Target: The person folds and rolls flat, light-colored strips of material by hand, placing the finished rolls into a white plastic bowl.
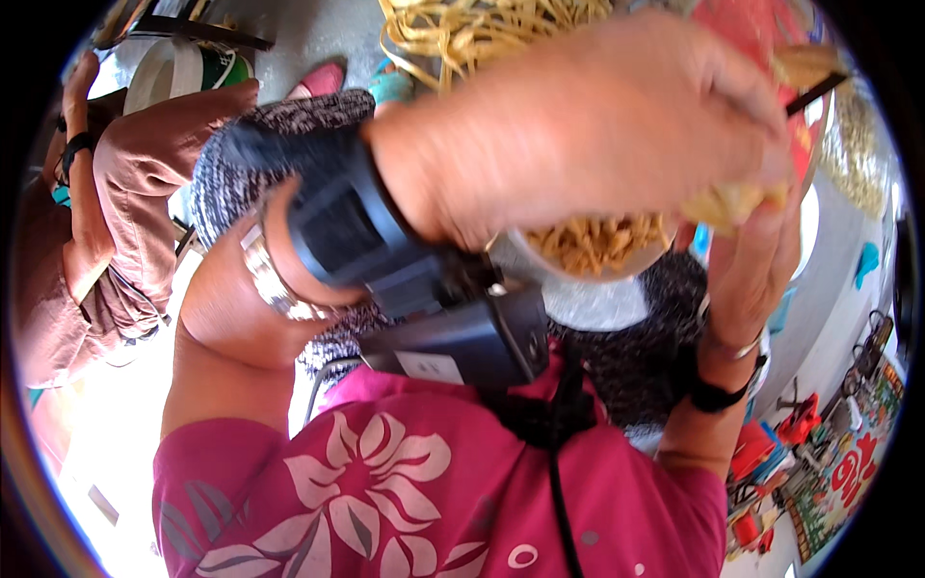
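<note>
My left hand (617, 125) reaches across the upper middle, blurred, its fingers curled down at a pale yellow piece (732, 204). Close under it, my right hand (756, 255) is raised with its fingers closed about the same soft, folded-looking piece. My left hand hides part of the right fingers. Just below the hands, a white bowl (578, 267) holds brownish-yellow cut strips (597, 241). Beyond the fingers, a thin dark stick or blade (816, 93) sticks out beside a tan piece (805, 65); what holds it is hidden.
Long flat tan strips (482, 39) lie heaped at the far side, with a red sheet or bag (747, 29) to their right. Another person in brown trousers (154, 144) sits at left near a white bucket (164, 72). Tools and packets (771, 453) lie at lower right.
</note>
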Demonstrator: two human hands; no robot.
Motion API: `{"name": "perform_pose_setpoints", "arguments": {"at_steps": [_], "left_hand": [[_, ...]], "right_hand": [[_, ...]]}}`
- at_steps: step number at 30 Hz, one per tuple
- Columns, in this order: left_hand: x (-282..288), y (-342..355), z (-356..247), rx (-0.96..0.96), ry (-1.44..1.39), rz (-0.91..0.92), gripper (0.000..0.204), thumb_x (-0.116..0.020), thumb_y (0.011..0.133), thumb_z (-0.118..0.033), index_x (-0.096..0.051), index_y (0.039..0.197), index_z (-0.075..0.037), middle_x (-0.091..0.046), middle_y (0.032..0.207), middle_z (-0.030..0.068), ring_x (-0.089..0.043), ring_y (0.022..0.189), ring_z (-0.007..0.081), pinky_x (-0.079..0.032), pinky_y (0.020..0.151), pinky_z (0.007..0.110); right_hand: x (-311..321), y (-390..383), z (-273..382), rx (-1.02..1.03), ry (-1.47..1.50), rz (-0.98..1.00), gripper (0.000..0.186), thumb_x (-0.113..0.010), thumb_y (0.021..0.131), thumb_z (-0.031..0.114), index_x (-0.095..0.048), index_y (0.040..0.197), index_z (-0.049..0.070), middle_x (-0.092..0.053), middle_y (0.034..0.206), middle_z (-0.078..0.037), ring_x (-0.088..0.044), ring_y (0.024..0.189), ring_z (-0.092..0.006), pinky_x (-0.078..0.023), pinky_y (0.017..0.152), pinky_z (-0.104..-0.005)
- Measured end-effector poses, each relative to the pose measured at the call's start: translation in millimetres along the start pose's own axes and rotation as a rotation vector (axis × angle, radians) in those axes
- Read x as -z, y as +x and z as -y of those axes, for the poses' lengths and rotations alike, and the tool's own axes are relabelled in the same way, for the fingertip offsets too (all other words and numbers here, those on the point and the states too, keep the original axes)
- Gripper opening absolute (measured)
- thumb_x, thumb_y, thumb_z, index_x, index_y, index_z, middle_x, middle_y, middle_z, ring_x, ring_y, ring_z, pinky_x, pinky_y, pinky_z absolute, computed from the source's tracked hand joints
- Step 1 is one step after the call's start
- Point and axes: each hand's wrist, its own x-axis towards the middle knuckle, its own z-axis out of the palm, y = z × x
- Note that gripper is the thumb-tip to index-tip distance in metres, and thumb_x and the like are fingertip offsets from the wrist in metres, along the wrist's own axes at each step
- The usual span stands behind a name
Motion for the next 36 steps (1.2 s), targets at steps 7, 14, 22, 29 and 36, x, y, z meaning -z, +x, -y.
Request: {"name": "perform_pose_setpoints", "arguments": {"at_steps": [7, 14, 22, 29, 36], "left_hand": [[-3, -3, -8, -0.045, 0.163, 0.031, 0.023, -0.052, 0.087, -0.019, -0.057, 0.090, 0.004, -0.061, 0.077, 0.0102, -0.058, 0.068, 0.0181, -0.045, 0.060, 0.031], [-15, -9, -10, -0.102, 0.296, 0.046, 0.028, -0.048, 0.092, -0.022, -0.057, 0.099, 0.003, -0.061, 0.084, 0.0074, -0.056, 0.074, 0.0137, -0.044, 0.065, 0.027], [-19, -13, -10, -0.139, 0.402, 0.076, 0.034, -0.044, 0.098, -0.027, -0.058, 0.108, 0.003, -0.061, 0.092, 0.0043, -0.054, 0.081, 0.0087, -0.044, 0.070, 0.023], [-9, -2, 15, -0.028, -0.180, 0.090, 0.041, -0.038, 0.097, -0.030, -0.061, 0.104, 0.003, -0.065, 0.087, 0.0106, -0.062, 0.075, 0.0144, -0.048, 0.069, 0.026], [5, 0, 3, 0.204, -0.552, 0.147, 0.054, -0.033, 0.098, -0.040, -0.049, 0.121, 0.006, -0.055, 0.100, 0.0119, -0.059, 0.082, 0.0164, -0.053, 0.079, 0.039]], "right_hand": [[18, -1, -15, -0.050, 0.233, 0.117, 0.051, -0.034, 0.098, 0.028, -0.030, 0.132, -0.010, -0.057, 0.102, -0.016, -0.057, 0.071, -0.0199, -0.046, 0.060, -0.0293], [2, -9, -17, -0.053, 0.076, -0.063, 0.047, -0.036, 0.099, 0.027, -0.034, 0.134, -0.005, -0.056, 0.109, -0.012, -0.056, 0.071, -0.0139, -0.046, 0.060, -0.0272], [-2, -3, 10, -0.131, 0.140, -0.147, 0.048, -0.039, 0.097, 0.042, -0.043, 0.125, 0.004, -0.059, 0.102, -0.003, -0.049, 0.066, -0.0029, -0.033, 0.049, -0.0165], [5, 0, 6, -0.200, 0.005, -0.143, 0.057, -0.034, 0.095, 0.054, -0.041, 0.122, 0.004, -0.059, 0.098, -0.005, -0.060, 0.081, -0.0093, -0.045, 0.062, -0.0167], [21, -5, -6, -0.123, 0.111, -0.208, 0.029, -0.049, 0.095, 0.033, -0.057, 0.098, 0.006, -0.050, 0.080, 0.004, -0.040, 0.065, -0.0015, -0.033, 0.054, -0.0176]]}}
